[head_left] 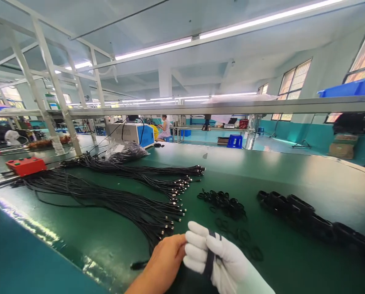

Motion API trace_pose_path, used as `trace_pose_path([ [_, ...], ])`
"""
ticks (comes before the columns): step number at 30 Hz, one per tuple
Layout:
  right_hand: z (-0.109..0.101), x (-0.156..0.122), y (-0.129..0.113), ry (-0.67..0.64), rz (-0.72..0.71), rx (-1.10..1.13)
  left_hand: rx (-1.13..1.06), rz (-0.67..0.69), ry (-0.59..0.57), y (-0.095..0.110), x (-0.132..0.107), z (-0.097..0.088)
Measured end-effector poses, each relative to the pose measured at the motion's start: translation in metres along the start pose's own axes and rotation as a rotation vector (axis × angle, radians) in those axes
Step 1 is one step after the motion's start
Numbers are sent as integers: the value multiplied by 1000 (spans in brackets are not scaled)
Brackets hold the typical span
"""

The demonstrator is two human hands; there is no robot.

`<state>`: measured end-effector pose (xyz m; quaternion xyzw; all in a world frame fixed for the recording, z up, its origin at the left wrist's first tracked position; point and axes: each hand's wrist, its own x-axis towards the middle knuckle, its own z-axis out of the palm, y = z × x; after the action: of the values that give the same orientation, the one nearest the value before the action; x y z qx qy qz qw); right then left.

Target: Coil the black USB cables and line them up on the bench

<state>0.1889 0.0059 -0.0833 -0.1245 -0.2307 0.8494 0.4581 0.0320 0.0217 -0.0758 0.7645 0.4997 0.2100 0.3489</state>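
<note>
My right hand (214, 255), in a white glove, is closed with the thumb bent over the fingers. A black strip (209, 262) lies across the gloved fingers under the thumb; its exact kind is unclear. Touching the gloved fingertips, my bare left hand (166, 259) is closed, and what its fingertips pinch is hidden. A black cable end (138, 265) shows beside the left wrist. Bundles of black cables (108, 200) with metal plugs stretch over the green table (87, 239) to the left. Right of them lies a pile of small black rings (223, 202).
Black rolls or loops (295, 208) form a row at the right. Farther back are a plastic bag (125, 152), a blue and white machine (136, 134) and a red button box (26, 165). A shelf rail (182, 109) crosses above the table. A person (164, 128) sits in the background.
</note>
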Motion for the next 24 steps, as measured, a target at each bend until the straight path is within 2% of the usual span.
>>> trace_pose_path([
  [2,-2,-1,-8,128,-63,-53,264,-73,92,2,-9,7],
  [5,-4,-2,-17,209,-123,-92,543,-99,144,7,-22,20],
  [10,-2,-2,-17,261,-138,-124,718,-11,126,22,-31,37],
  [13,-1,-3,-12,313,-122,-176,784,105,103,26,-28,37],
  [16,-2,-4,-5,310,-68,-269,877,423,133,27,-21,19],
  [19,-4,-4,2,150,31,-295,938,724,111,31,-12,-15],
  [22,-6,-4,7,37,88,-261,926,836,43,35,0,-43],
  [24,-8,-5,9,-40,155,-231,879,848,11,33,7,-51],
])
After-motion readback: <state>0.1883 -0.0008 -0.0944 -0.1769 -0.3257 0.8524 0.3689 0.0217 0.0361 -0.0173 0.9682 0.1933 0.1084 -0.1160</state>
